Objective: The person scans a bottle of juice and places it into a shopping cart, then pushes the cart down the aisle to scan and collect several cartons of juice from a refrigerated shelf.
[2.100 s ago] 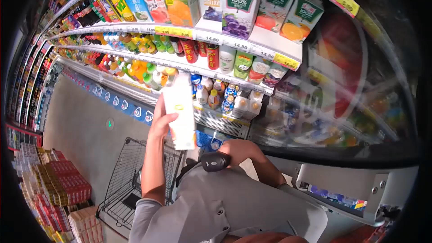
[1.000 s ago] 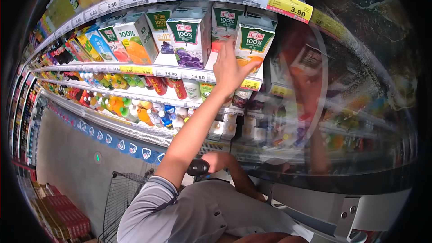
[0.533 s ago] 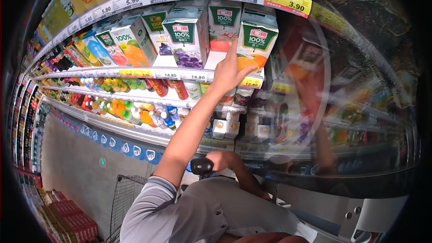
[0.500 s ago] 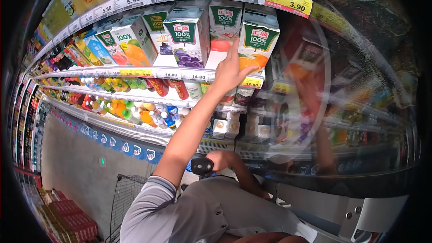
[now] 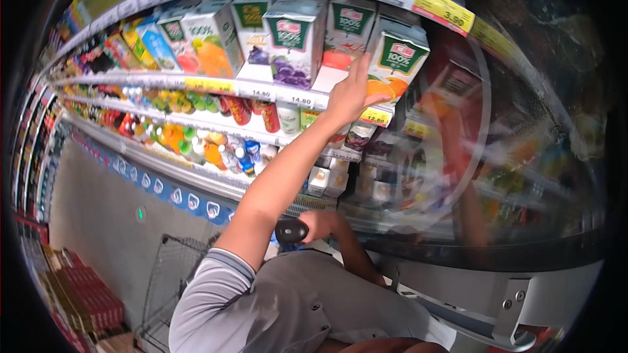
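Observation:
My left hand [image 5: 350, 97] reaches up to the shelf, at the front left corner of an orange juice carton [image 5: 396, 65]. Its fingers are stretched along the carton's left side, and the thumb lies across the lower front. The carton stands at the shelf's right end. To its left are a grape juice carton [image 5: 292, 42] and, farther back, another carton with red fruit on it [image 5: 347, 29]. Low in front of my body, my right hand [image 5: 320, 225] is closed around a black handle with a rounded end [image 5: 292, 230]; the rest of the handle is hidden.
A glass panel [image 5: 497, 124] with reflections borders the shelf on the right. Lower shelves carry bottles and cans, such as a red can [image 5: 237, 111]. A wire shopping cart [image 5: 170, 274] stands at lower left, near stacked red boxes [image 5: 85, 301].
The view has turned, so the shelves sit tilted and farther right in it. My left hand stays against the orange juice carton, and my right hand stays on the black handle.

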Demonstrator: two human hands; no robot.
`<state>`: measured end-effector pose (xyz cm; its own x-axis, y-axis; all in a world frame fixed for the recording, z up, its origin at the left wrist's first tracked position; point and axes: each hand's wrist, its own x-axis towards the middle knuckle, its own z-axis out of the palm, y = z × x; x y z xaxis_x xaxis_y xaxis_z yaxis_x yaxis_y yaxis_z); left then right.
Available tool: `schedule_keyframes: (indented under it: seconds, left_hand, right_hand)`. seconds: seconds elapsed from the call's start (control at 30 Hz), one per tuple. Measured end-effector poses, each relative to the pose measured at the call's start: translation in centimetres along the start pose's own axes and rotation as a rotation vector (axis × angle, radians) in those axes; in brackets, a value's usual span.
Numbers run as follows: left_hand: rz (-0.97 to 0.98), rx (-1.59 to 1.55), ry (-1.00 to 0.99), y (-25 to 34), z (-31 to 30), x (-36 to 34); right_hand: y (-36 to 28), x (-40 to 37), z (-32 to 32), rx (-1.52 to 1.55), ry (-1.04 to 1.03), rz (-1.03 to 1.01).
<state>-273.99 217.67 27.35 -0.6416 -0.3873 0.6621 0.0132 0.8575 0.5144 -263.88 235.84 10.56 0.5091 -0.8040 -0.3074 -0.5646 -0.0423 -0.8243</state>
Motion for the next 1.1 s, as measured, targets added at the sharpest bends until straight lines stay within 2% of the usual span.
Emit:
schedule_keyframes:
  seconds: [0.07, 0.13, 0.17, 0.23, 0.3, 0.33, 0.37, 0.4, 0.43, 0.47, 0.5, 0.53, 0.57, 0.6, 0.67, 0.7, 0.77, 0.8, 0.87, 0.93, 0.97, 1.0, 1.03, 1.1]
  left_hand:
    - [-0.023, -0.006, -0.018, 0.1, -1.3, -0.2]
    - [0.054, -0.056, -0.086, 0.1, -2.7, -0.9]
    - [0.133, -0.048, 0.043, -0.1, -3.2, -1.5]
    - [0.056, -0.082, 0.053, -0.5, -5.3, -3.9]
    - [-0.029, -0.16, 0.04, -0.2, -8.2, -7.1]
    - [0.061, -0.087, 0.122, -0.8, -9.4, -8.7]
    - [0.075, -0.057, 0.117, -1.5, -11.1, -10.4]
    - [0.069, -0.021, 0.108, -2.0, -12.9, -12.7]
    - [0.028, 0.004, 0.096, -2.5, -14.9, -15.4]
    - [-0.017, 0.036, 0.093, -2.5, -17.1, -18.2]
    - [-0.14, 0.032, 0.089, -2.2, -19.6, -21.6]
    - [-0.178, 0.046, 0.169, -2.8, -21.5, -25.5]
    - [-0.438, 0.11, 0.303, -3.3, -24.6, -33.8]
    - [-0.624, 0.128, 0.42, -3.9, -25.5, -40.0]
    - [-0.941, 0.234, 0.475, -3.2, -27.5, -51.4]
    - [-1.068, 0.345, 0.473, -2.8, -27.9, -58.4]
    - [-1.221, 0.502, 0.526, 0.3, -28.3, -69.5]
    - [-1.241, 0.625, 0.528, 1.3, -28.3, -75.4]
    - [-1.451, 0.691, 0.528, 4.9, -29.3, -81.7]
    - [-1.647, 0.703, 0.465, 6.4, -30.4, -86.5]
    - [-1.667, 0.696, 0.482, 6.7, -31.3, -87.8]
    - [-1.769, 0.614, 0.429, 6.8, -32.2, -88.8]
    - [-1.867, 0.525, 0.374, 6.6, -32.8, -90.2]
    - [-1.909, 0.477, 0.342, 5.2, -33.3, -93.3]
  right_hand:
    - [0.0, 0.3, 0.3, 0.012, 0.047, -0.081]
    - [-0.9, 0.2, 0.5, 0.021, 0.011, -0.081]
    - [-1.3, 0.1, 0.5, -0.009, 0.025, -0.074]
    - [-0.9, 0.7, 1.0, -0.024, 0.043, -0.131]
    - [-1.8, 0.7, 1.0, -0.016, -0.016, -0.058]
    - [-2.0, 0.6, 1.1, -0.044, -0.009, -0.083]
    - [-2.5, 0.5, 1.4, -0.073, 0.019, -0.059]
    - [-2.8, 1.0, 1.7, -0.208, -0.075, 0.075]
    - [-1.2, 1.5, 2.5, -0.126, -0.114, -0.021]
    - [-4.1, 1.0, 1.6, -0.123, -0.154, 0.076]
    - [-2.4, 1.4, 2.5, -0.143, -0.137, 0.022]
    - [-4.3, 1.6, 2.0, -0.055, -0.233, 0.099]
    - [-4.8, 1.7, 2.9, 0.01, -0.235, 0.139]
    - [-5.3, 1.8, 3.8, 0.101, -0.137, 0.074]
    - [-7.3, 1.5, 4.9, -0.126, -0.001, 0.158]
    - [-7.5, 2.2, 6.1, -0.135, -0.019, 0.144]
    - [-7.3, 3.5, 7.5, -0.065, -0.115, 0.293]
    - [-7.6, 4.2, 8.3, -0.076, -0.134, 0.292]
    - [-8.3, 5.9, 10.4, 0.095, -0.124, 0.368]
    - [-6.8, 7.7, 13.4, 0.031, -0.088, 0.321]
    - [-6.8, 8.8, 14.5, -0.017, -0.032, 0.275]
    - [-8.9, 10.3, 15.1, -0.034, -0.052, 0.276]
    - [-12.2, 11.9, 15.6, 0.028, -0.143, 0.284]
    - [-15.6, 15.3, 16.8, 0.103, -0.331, 0.362]
